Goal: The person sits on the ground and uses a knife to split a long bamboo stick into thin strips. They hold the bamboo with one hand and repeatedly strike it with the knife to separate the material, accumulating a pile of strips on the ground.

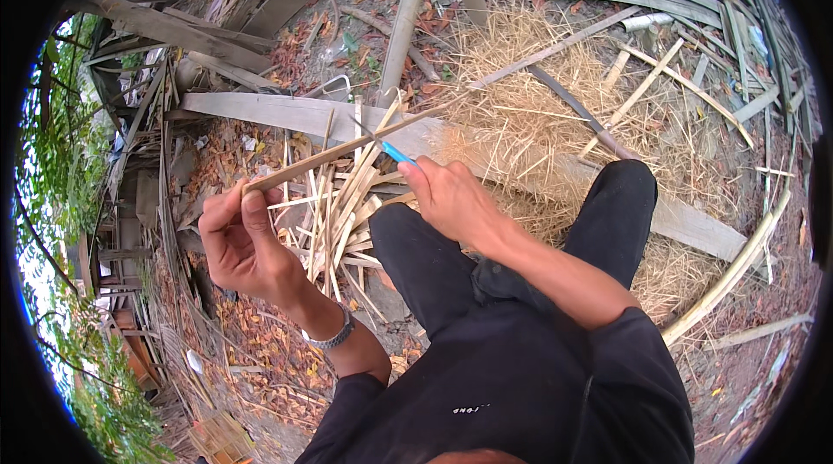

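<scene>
Between the thumb and fingers of my left hand [247, 243] is one end of a long, flat wooden strip [317, 159]. It slants up and away to the right. My right hand [455, 204] is closed round the blue handle of a knife [398, 154]. The knife's narrow blade crosses the strip near its middle; whether it cuts into the wood I cannot tell. Below the strip lies a loose heap of pale split strips [343, 217], close to my knee.
A long grey plank [286, 113] runs across in front of me, under curly straw-coloured shavings [521, 108]. On the shavings lies a dark, long blade-like tool [568, 100] with a brown handle. Upright poles [408, 17] stand ahead. Weathered boards [165, 26] are stacked at the left.
</scene>
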A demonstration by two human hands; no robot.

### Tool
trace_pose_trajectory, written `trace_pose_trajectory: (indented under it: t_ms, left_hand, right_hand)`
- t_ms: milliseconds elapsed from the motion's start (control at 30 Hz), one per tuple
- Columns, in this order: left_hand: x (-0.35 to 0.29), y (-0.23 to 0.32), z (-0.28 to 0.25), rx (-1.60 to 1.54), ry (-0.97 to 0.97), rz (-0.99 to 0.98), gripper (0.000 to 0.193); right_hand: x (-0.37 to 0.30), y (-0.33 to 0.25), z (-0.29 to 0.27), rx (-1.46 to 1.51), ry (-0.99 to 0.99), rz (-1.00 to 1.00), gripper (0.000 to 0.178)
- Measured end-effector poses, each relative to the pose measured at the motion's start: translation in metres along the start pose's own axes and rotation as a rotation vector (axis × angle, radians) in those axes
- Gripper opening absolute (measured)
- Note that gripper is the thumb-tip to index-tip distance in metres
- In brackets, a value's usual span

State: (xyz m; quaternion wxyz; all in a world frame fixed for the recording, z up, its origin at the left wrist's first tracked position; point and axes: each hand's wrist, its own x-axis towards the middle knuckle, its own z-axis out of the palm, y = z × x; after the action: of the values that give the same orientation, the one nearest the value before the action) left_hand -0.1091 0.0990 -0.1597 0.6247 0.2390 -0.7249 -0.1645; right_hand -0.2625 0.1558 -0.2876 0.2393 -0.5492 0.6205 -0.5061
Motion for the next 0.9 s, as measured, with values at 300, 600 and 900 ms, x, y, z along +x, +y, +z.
trace_pose_trajectory:
  t_ms: [300,600,900]
  left_hand:
    - [0.0,0.005,-0.001,-0.005,-0.043,-0.016,0.007]
    - [0.0,0.001,0.004,0.089,0.072,-0.102,0.007]
    - [-0.011,0.012,0.012,0.116,0.099,-0.051,0.01]
  right_hand:
    - [-0.014,0.194,-0.007,-0.473,-0.069,0.514,0.056]
    - [-0.011,0.032,-0.04,0.07,-0.003,0.226,0.056]
    - [-0.009,-0.068,-0.027,0.208,-0.055,0.057,0.038]
